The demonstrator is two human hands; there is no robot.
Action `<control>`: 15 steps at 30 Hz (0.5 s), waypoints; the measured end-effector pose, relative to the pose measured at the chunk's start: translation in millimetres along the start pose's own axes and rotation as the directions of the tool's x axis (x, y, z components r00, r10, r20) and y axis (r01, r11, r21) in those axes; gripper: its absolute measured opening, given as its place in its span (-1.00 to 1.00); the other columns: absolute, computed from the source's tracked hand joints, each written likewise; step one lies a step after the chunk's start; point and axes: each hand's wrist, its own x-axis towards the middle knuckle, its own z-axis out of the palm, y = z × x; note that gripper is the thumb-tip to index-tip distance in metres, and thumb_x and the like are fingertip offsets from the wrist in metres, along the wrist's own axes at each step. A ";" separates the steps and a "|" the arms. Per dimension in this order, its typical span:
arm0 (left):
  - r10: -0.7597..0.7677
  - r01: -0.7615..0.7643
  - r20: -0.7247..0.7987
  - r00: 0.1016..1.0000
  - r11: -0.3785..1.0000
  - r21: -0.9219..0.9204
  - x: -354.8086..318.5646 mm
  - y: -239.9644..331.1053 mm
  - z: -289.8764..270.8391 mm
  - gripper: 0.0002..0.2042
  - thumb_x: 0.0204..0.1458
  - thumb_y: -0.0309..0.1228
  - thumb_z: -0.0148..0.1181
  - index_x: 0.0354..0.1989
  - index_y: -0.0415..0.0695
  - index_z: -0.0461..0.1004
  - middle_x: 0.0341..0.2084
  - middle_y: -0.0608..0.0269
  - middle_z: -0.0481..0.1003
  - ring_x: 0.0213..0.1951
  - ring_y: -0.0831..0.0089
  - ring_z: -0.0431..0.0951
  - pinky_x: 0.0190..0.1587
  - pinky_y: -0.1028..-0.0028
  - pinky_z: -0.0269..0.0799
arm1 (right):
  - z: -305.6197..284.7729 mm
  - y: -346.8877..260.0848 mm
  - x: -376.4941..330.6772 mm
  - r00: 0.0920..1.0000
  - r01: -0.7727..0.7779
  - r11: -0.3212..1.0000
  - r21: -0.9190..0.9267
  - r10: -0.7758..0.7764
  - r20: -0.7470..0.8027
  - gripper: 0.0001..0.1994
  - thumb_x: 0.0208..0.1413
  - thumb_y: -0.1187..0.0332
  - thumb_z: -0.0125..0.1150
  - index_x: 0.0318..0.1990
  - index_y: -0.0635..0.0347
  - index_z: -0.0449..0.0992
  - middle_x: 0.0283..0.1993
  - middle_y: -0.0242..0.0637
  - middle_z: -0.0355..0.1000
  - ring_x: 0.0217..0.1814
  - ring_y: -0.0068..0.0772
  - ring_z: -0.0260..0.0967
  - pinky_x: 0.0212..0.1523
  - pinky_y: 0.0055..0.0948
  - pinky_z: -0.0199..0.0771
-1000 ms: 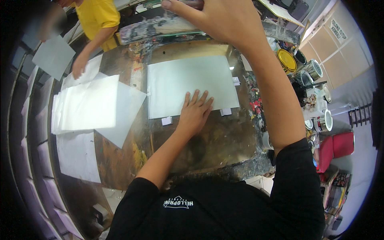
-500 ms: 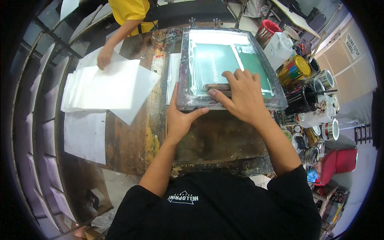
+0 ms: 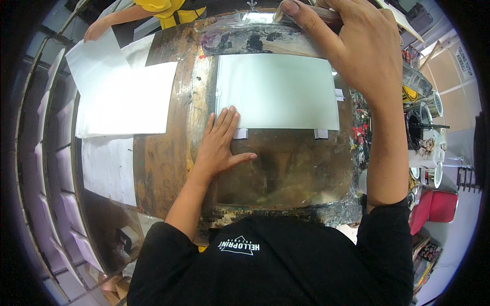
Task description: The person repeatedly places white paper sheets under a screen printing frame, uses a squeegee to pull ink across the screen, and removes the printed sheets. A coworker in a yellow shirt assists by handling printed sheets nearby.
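A pale sheet of paper lies flat on the stained wooden table, with small white tabs at its edges. My left hand is open, fingers spread, its fingertips touching the sheet's lower left corner. High at the far right, my right hand is closed around a wooden squeegee. Beside it, beyond the sheet, shows the ink-stained edge of the raised printing screen. Whether my fingers also grip that frame is hidden.
At the left, a co-worker's hand holds a translucent sheet by its corner over a stack of white paper. A shelf rack stands at the far left. Paint cans and a red chair are on the right.
The screen has swung up and away from me, uncovering the pale sheet. My right hand has gone up with the squeegee; my left hand has left the frame. The co-worker's hand has moved left.
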 end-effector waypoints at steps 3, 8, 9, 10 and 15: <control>0.012 -0.009 -0.070 0.997 0.999 0.038 -0.9 1.7 -4.6 0.32 -0.17 0.50 0.34 0.60 -0.26 0.00 0.55 -0.15 0.09 0.60 -0.01 -0.01 0.62 -0.01 -0.19 | -3.6 7.6 3.9 0.999 0.000 0.999 0.034 -0.002 0.041 -0.33 0.24 -0.28 0.21 -0.58 0.23 0.52 -0.57 -0.18 0.41 -0.46 -0.19 0.36 -0.15 -0.18 0.19; -0.364 -0.120 -0.280 0.888 0.404 -0.907 29.8 37.1 -68.9 0.39 -0.29 -0.06 0.77 0.64 -0.21 -0.16 0.29 -0.14 0.40 0.20 0.07 0.54 0.25 0.17 0.47 | 16.5 18.6 -21.5 0.997 0.068 0.998 0.005 -0.068 0.039 -0.47 0.17 -0.21 0.31 -0.20 0.17 0.62 -0.31 -0.11 0.56 -0.15 -0.02 0.55 0.01 -0.02 0.38; -0.347 -0.134 -0.176 0.921 0.141 -0.981 35.6 47.9 -82.9 0.39 -0.27 -0.17 0.78 0.65 -0.20 -0.22 0.26 -0.08 0.43 0.12 0.16 0.59 0.18 0.30 0.52 | 18.7 17.9 -34.1 0.987 0.067 0.998 0.014 -0.068 0.143 -0.49 0.17 -0.16 0.33 -0.13 0.16 0.60 -0.25 -0.10 0.57 -0.12 -0.01 0.54 0.00 -0.02 0.41; -0.365 -0.134 -0.174 0.915 0.133 -0.982 40.0 63.8 -92.8 0.34 -0.25 -0.20 0.77 0.64 -0.21 -0.15 0.27 -0.09 0.44 0.13 0.17 0.58 0.19 0.30 0.52 | 18.9 16.0 -50.1 0.967 0.063 0.998 0.018 -0.065 0.246 -0.50 0.17 -0.12 0.35 -0.05 0.15 0.58 -0.20 -0.09 0.57 -0.09 0.00 0.54 -0.01 -0.02 0.43; -0.484 0.251 -0.144 0.863 0.658 -0.710 9.2 67.3 -29.3 0.14 -0.36 0.10 0.73 0.44 -0.23 0.36 0.10 0.06 0.46 0.13 0.19 0.47 0.23 0.17 0.35 | 49.3 15.0 -145.4 0.766 0.046 0.995 0.091 -0.094 0.636 -0.59 0.02 0.34 0.41 0.06 0.07 0.50 0.02 -0.13 0.46 0.07 -0.01 0.44 0.07 0.00 0.38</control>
